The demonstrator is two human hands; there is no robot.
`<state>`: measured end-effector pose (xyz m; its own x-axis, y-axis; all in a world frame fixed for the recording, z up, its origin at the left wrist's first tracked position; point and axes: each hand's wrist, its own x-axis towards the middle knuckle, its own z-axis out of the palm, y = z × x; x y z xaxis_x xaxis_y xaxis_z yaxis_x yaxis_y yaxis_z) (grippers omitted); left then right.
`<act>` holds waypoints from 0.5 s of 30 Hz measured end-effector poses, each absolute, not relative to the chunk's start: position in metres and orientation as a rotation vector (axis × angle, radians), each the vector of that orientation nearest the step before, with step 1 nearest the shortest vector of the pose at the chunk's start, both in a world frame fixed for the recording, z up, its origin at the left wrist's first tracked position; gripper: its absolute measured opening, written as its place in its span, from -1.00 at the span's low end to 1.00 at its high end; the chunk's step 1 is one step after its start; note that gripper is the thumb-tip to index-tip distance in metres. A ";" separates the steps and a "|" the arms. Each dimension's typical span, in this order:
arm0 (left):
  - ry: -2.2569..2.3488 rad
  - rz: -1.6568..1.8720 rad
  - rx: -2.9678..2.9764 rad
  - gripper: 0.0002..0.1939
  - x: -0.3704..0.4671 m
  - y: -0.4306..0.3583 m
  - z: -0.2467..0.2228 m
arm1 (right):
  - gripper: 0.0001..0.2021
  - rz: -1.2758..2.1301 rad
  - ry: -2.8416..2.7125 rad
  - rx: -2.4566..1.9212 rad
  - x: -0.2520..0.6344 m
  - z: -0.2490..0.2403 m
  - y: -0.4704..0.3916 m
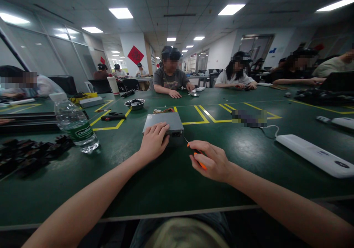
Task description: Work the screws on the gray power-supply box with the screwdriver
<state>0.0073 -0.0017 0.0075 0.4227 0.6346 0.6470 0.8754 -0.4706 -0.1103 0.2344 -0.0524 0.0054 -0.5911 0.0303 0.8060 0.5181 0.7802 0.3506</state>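
Note:
A grey metal box (166, 122) with coloured wires at its far end lies flat on the green table (171, 181) in front of me. My left hand (153, 141) rests on the box's near left corner, fingers curled over its top edge. My right hand (211, 161) is closed around an orange-handled screwdriver (199, 160). Its thin metal tip points up and left toward the box's near right corner, close to it; I cannot tell if it touches.
A water bottle (74, 124) stands at my left, with dark parts (24, 154) heaped beside it. A small metal bowl (134, 103) and a black-and-red tool (113, 116) lie beyond. A white power strip (315, 154) lies at right. Several people sit around the table.

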 end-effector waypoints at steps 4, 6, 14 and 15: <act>-1.278 -0.749 -2.246 -0.66 0.008 -0.002 0.008 | -0.86 -0.747 -2.124 -0.384 0.237 0.004 -0.050; -1.276 -0.746 -2.248 -0.66 0.008 -0.002 0.007 | -0.87 -0.709 -2.138 -0.381 0.236 0.004 -0.051; -1.291 -0.746 -2.246 -0.66 0.008 -0.002 0.007 | -0.90 -0.746 -2.135 -0.429 0.235 0.006 -0.052; -1.290 -0.746 -2.247 -0.66 0.008 -0.002 0.008 | -0.90 -0.729 -2.143 -0.422 0.235 0.005 -0.052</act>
<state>0.0078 -0.0019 0.0075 0.4188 0.6392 0.6450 0.8778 -0.4669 -0.1073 0.2353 -0.0519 0.0052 -0.6119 0.0492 0.7894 0.5202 0.7769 0.3548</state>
